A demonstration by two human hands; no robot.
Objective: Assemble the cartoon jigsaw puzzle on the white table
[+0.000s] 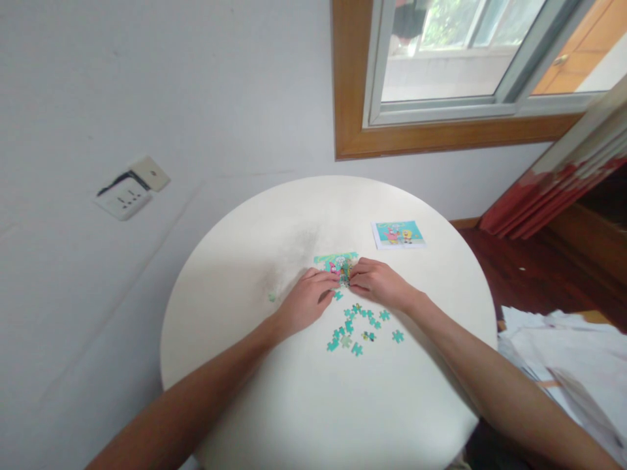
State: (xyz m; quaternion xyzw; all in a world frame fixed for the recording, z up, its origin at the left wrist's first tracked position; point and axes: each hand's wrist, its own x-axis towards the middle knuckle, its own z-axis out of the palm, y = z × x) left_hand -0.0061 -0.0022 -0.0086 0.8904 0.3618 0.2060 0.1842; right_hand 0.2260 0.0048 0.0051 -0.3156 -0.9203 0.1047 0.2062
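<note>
Near the centre of the frame, the left hand [306, 299] is held half curled, its fingertips at the lower left of the partly joined jigsaw [336, 260]; whether a piece is gripped cannot be told. At the jigsaw's right edge, the right hand [379, 281] is bent with fingers close together, its grip likewise hidden. The joined part is probably best steadied flat by one hand, with edges aligned before being pressed straight down. Below, loose pieces [348, 326] are scattered.

At the left, a socket [125, 198] is set in the pale wall [220, 85]. The round white table [313, 411] is smudged grey left of the jigsaw. Farther right, a picture card [400, 235] is laid; a wood-framed window [445, 78] is seen at upper right, a curtain [563, 170] at the right edge, and papers [578, 352] are heaped at lower right.
</note>
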